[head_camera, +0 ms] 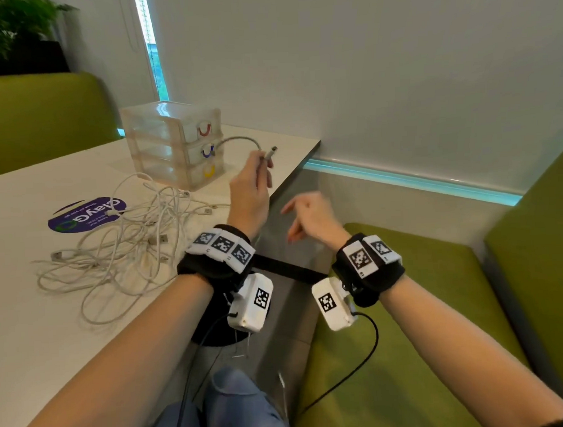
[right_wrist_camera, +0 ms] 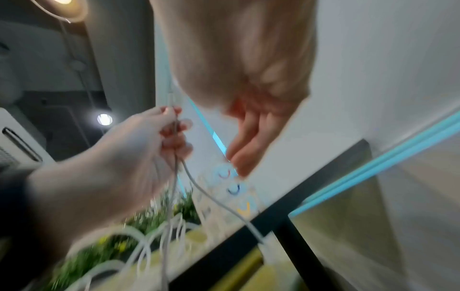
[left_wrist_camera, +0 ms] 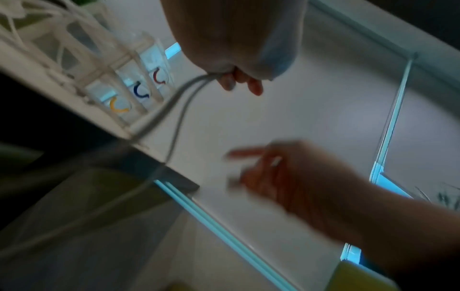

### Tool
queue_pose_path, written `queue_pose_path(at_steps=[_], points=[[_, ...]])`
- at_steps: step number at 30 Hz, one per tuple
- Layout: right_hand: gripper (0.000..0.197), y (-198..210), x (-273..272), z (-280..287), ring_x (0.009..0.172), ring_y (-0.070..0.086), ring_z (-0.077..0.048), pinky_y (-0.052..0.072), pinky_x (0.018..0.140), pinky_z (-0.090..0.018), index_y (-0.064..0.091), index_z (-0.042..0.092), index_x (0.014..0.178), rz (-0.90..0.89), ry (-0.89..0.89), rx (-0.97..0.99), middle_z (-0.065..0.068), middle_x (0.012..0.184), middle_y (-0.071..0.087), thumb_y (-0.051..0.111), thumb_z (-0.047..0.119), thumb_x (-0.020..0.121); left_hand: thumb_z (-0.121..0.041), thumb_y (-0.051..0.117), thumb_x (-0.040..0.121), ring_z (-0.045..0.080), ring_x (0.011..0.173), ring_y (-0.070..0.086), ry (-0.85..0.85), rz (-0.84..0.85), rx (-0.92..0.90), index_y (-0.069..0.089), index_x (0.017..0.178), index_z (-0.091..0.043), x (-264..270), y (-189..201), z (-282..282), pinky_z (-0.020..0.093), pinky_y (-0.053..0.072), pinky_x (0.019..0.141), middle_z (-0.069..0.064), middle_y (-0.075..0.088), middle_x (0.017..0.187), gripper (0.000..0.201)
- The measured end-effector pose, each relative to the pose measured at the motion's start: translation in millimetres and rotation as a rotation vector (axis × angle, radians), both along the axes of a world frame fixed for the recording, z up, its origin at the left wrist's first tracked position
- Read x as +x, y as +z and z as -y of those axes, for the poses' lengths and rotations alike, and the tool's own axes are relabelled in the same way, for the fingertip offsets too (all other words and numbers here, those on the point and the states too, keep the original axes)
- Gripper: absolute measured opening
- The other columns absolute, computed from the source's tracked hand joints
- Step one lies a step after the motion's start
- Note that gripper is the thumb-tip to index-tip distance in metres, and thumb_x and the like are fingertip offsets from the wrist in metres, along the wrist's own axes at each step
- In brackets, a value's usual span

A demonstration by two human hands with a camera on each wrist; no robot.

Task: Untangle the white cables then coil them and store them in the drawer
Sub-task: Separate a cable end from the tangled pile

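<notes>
Head view alone shows left hand [head_camera: 251,185] pinching cable's plug end [head_camera: 269,154]; right hand [head_camera: 309,217] loose, empty.

cables [head_camera: 120,249]: white
drawer unit [head_camera: 174,143]: clear, with red, blue and yellow handles
bench [head_camera: 36,321]: off-white
sticker [head_camera: 86,215]: purple, white lettering
seats [head_camera: 409,353]: olive green
wrist bands [head_camera: 217,261]: black, with black-and-white square tags

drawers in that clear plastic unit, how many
3, stacked: top drawer with red handle, middle drawer with blue handle, bottom drawer with yellow handle. All look closed.
</notes>
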State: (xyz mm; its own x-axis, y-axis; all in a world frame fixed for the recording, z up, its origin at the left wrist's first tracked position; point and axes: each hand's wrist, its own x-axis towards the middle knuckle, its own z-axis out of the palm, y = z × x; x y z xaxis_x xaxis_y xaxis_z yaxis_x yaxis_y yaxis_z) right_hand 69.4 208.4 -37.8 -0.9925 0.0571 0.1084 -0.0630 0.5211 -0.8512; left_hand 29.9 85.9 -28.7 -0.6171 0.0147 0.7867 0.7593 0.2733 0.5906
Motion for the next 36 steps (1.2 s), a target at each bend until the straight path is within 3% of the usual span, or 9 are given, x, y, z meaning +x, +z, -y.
queue_pose_path(at_steps=[4,8,12,16,22,27,29,32,36], points=[[0.032,30.5,-18.3,1.1,0.096,0.062,-0.026,0.054,0.085,-0.042,0.053,0.017,0.108,-0.268,-0.019,-0.258,-0.017,0.104,0.062,0.032,0.038,0.098,-0.01,0.037,0.096,-0.005,0.055,0.048,-0.217,0.065,-0.115,0.053,0.101,0.006,15.0,-14.1,-12.2,0.009,0.036,0.057,-0.011,0.045,0.063,0.024],[0.026,44.9,-13.4,1.6,0.057,0.06,-0.007,0.048,0.054,-0.017,0.059,0.002,0.114,-0.376,0.107,-0.398,-0.014,0.081,0.065,0.046,0.017,0.096,-0.014,0.035,0.095,-0.001,0.055,0.047,-0.311,0.134,-0.097,0.053,0.098,-0.001,19.6,-14.1,-15.0,0.017,0.037,0.058,-0.009,0.048,0.065,0.022],[0.019,35.5,-13.3,-1.2,0.064,0.065,-0.006,0.057,0.069,-0.024,0.063,0.001,0.106,-0.524,-0.035,-0.379,-0.004,0.071,0.066,0.057,0.007,0.089,-0.01,0.033,0.1,-0.004,0.056,0.059,-0.135,0.148,0.141,0.046,0.097,-0.012,17.8,-12.3,-9.6,0.017,0.052,0.06,-0.005,0.062,0.089,0.014],[0.011,10.1,-2.5,10.5,0.065,0.066,-0.015,0.057,0.066,-0.03,0.068,0.009,0.093,-0.596,0.015,-0.102,0.0,0.072,0.067,0.058,0.013,0.089,-0.009,0.035,0.099,0.015,0.071,0.07,-0.08,0.275,0.363,0.05,0.083,-0.019,14.7,5.5,-12.4,0.038,0.06,0.07,0.003,0.066,0.087,0.024],[0.019,-1.6,3.6,12.4,0.062,0.062,-0.023,0.053,0.059,-0.028,0.065,-0.002,0.1,-0.465,0.082,-0.052,-0.013,0.089,0.068,0.052,0.01,0.092,-0.01,0.034,0.1,-0.006,0.063,0.057,-0.112,0.265,0.22,0.054,0.091,-0.014,25.2,9.5,-25.7,0.007,0.047,0.062,-0.008,0.057,0.069,0.022],[0.035,-8.4,15.0,18.9,0.096,0.057,-0.039,0.049,0.083,-0.042,0.038,-0.003,0.127,-0.465,0.188,-0.162,-0.031,0.111,0.058,0.041,0.008,0.095,-0.014,0.025,0.102,0.003,0.077,0.062,-0.332,0.335,0.202,0.042,0.077,-0.024,32.9,17.5,-26.6,0.017,0.048,0.079,-0.007,0.063,0.077,0.032],[0.034,-14.7,20.5,25.7,0.085,0.058,-0.043,0.048,0.076,-0.047,0.035,-0.003,0.128,-0.475,0.144,-0.209,-0.035,0.099,0.059,0.038,0.01,0.097,-0.015,0.022,0.103,0.005,0.071,0.066,-0.401,0.353,0.169,0.041,0.077,-0.022,38.2,24.7,-26.8,0.015,0.051,0.073,-0.003,0.066,0.075,0.033],[0.032,-27.9,25.4,37.2,0.059,0.052,-0.005,0.042,0.056,-0.024,0.052,0.002,0.107,-0.552,0.066,-0.259,-0.008,0.069,0.059,0.035,0.025,0.093,-0.016,0.021,0.103,0.006,0.05,0.056,-0.467,0.402,0.218,0.04,0.074,-0.019,43.5,31.2,-26.1,0.019,0.053,0.062,0.002,0.054,0.06,0.035],[0.052,-40.1,23.5,37.3,0.049,0.038,-0.004,0.031,0.049,-0.025,0.053,0.0,0.075,-0.552,0.105,-0.295,0.004,0.056,0.047,0.029,0.044,0.088,-0.019,0.025,0.103,0.001,0.036,0.031,-0.409,0.484,0.384,0.04,0.069,-0.016,48.8,26.9,-23.8,0.017,0.05,0.051,-0.002,0.027,0.054,0.037]])
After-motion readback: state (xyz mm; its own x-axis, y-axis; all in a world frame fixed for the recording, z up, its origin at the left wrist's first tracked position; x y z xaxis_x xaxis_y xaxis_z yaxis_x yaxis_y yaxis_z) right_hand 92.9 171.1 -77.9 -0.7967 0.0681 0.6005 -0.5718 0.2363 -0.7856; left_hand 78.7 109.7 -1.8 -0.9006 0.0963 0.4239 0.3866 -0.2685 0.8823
